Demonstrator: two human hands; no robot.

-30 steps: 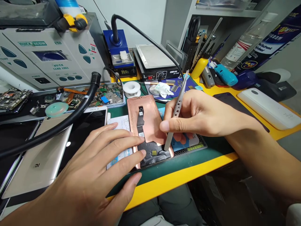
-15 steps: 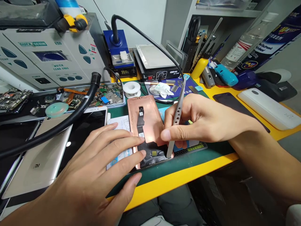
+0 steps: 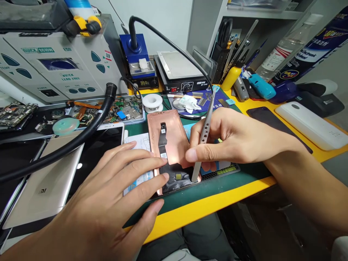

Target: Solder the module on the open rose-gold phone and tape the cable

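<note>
Tweezers (image 3: 206,131) shifted toward corner of phone panel (image 3: 176,141), perhaps touching; right hand (image 3: 228,136) pinches them (left hand (image 3: 108,195) splayed).

The copper-coloured panel (image 3: 177,135) is showing a smooth metallic sheen, while the black film (image 3: 170,185) is looking wrinkled and glossy, kinda plasticky. Tweezers (image 3: 208,117) are gleaming like bare steel, and the green mat (image 3: 223,185) is looking pretty matt beside the smooth yellow counter (image 3: 206,207).

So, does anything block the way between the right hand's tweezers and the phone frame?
Nothing visible does. The tweezers in the right hand reach the black film at the near right corner of the phone frame; the left hand lies over the left edge, clear of them.
</note>
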